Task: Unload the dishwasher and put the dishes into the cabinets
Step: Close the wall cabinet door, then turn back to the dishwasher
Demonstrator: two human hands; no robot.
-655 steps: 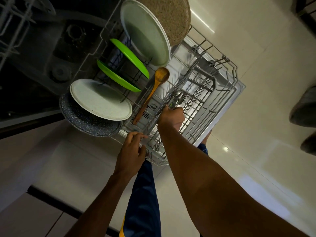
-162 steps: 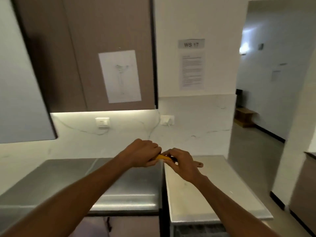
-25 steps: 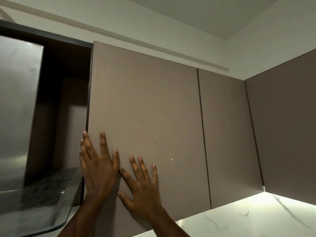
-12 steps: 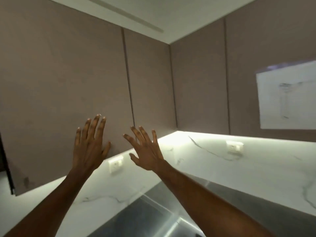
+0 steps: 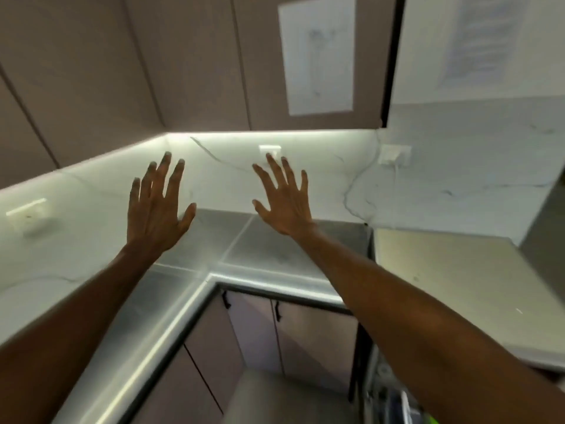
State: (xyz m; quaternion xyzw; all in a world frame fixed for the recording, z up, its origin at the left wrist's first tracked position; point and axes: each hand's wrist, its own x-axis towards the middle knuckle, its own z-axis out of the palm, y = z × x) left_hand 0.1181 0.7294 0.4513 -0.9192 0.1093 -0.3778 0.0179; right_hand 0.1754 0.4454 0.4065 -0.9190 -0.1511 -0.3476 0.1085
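Hovering empty: left hand (image 5: 156, 215) fingers spread | right hand (image 5: 286, 205) fingers spread | steel countertop (image 5: 260, 249) beneath both

Upper cabinets (image 5: 195, 56) — flat taupe doors, closed — above the counter.

The single head camera is looking forward and slightly down into a kitchen corner, close behind both raised arms, taking in the steel counter (image 5: 189, 289), the wall cabinets (image 5: 128, 71) above and floor cupboards (image 5: 275, 332) below.
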